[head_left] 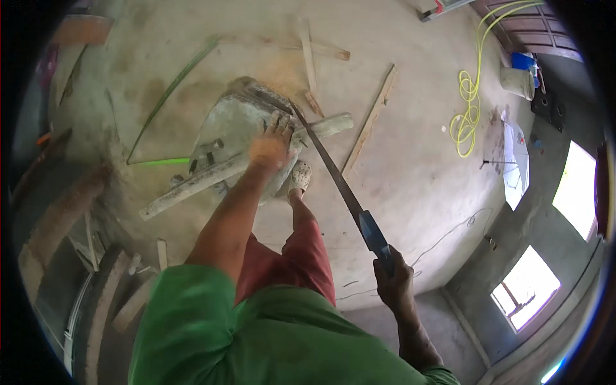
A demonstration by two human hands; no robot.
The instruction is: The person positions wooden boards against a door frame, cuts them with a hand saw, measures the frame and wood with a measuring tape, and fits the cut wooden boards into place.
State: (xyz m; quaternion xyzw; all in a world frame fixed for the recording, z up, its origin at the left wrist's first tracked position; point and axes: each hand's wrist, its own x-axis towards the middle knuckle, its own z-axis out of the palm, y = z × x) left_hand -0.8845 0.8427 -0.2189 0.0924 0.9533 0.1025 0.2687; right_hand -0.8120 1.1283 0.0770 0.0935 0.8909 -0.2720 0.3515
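Observation:
My right hand [393, 277] is closed round the blue handle of a handsaw [335, 172]. Its long dark blade slants up and away to the left, its far end beside a weathered board [260, 95]. That board lies on a grey, dust-covered slab or low bench [221, 122]. My left hand [272, 142] lies flat with fingers stretched forward, pressing down near the board, slightly blurred. Under my left wrist runs a long pale wooden beam [192, 182], crossing the slab at a slant. A hammer-like tool [206, 156] rests left of the wrist; whether blade meets wood I cannot tell.
Sawdust [282, 80] covers the floor past the slab. Loose wood strips [371, 122] lie ahead, and a green curved strip [173, 86] to the left. A yellow hose [470, 106] coils at the right, near an open white umbrella [514, 160]. Curved timbers [102, 314] crowd the left.

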